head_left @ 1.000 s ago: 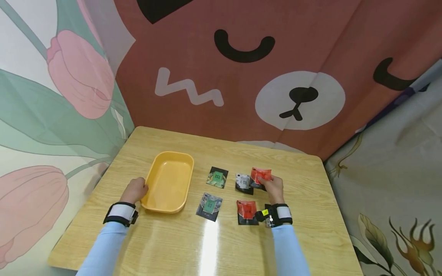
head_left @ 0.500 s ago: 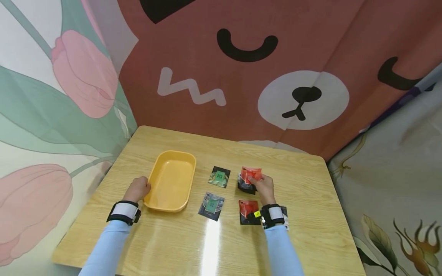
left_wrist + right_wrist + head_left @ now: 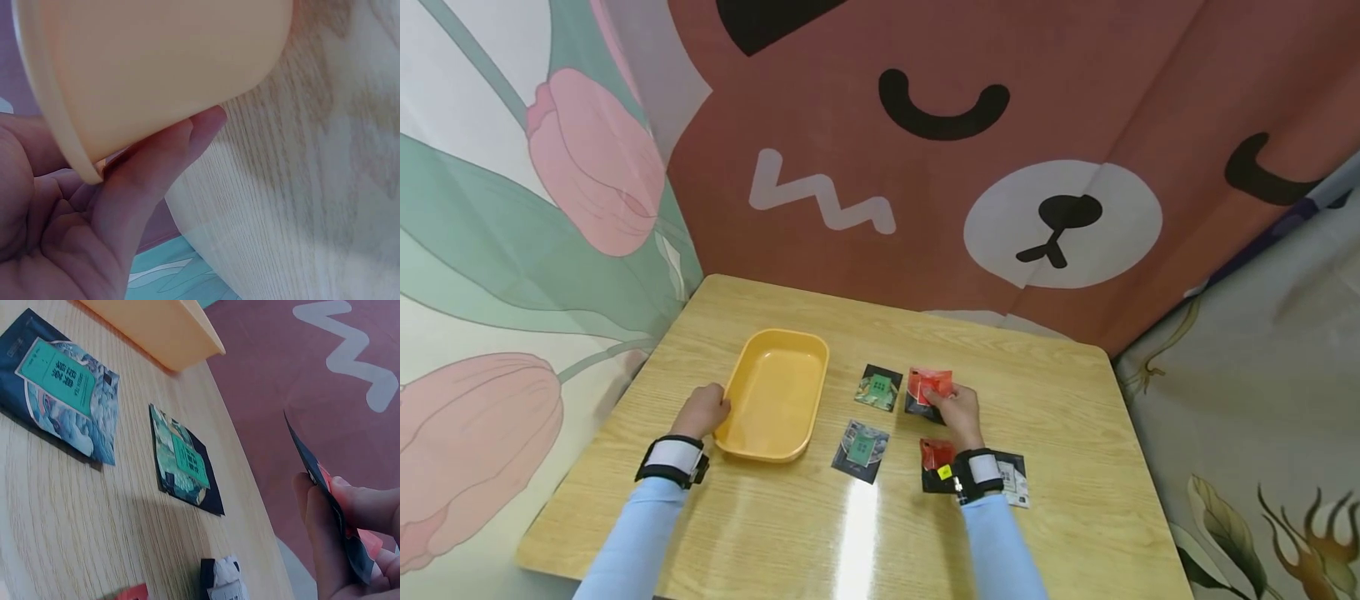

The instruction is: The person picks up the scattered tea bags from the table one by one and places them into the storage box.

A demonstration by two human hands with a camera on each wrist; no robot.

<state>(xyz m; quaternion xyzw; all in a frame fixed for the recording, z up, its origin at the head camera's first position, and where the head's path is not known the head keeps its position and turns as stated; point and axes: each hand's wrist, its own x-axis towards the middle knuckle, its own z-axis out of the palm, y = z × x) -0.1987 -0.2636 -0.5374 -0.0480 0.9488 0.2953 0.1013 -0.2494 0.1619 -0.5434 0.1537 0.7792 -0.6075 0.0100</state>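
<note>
My left hand (image 3: 702,410) grips the left side of a yellow plastic tray (image 3: 775,396); in the left wrist view its fingers (image 3: 159,153) lie against the tray's outer wall. Above the table, my right hand (image 3: 958,415) pinches a red-and-black sachet (image 3: 929,383) between thumb and fingers. Under that raised sachet lies a white-and-black sachet (image 3: 227,581), hidden in the head view. Another red-and-black sachet (image 3: 936,454) is partly covered by the right wrist. To the tray's right lie a dark sachet with a green label (image 3: 878,387) and a grey-blue one with a green label (image 3: 861,450).
A further white-labelled sachet (image 3: 1013,479) lies right of the right wrist. The wooden table (image 3: 1075,417) backs onto a brown curtain (image 3: 820,275) printed with a bear face. Floral cloth (image 3: 1262,400) hangs on the right.
My right hand has moved left with the red-and-black sachet, which now covers the white-and-black one in the head view. The white-labelled sachet has come out from behind the wrist. My left hand stays on the tray.
</note>
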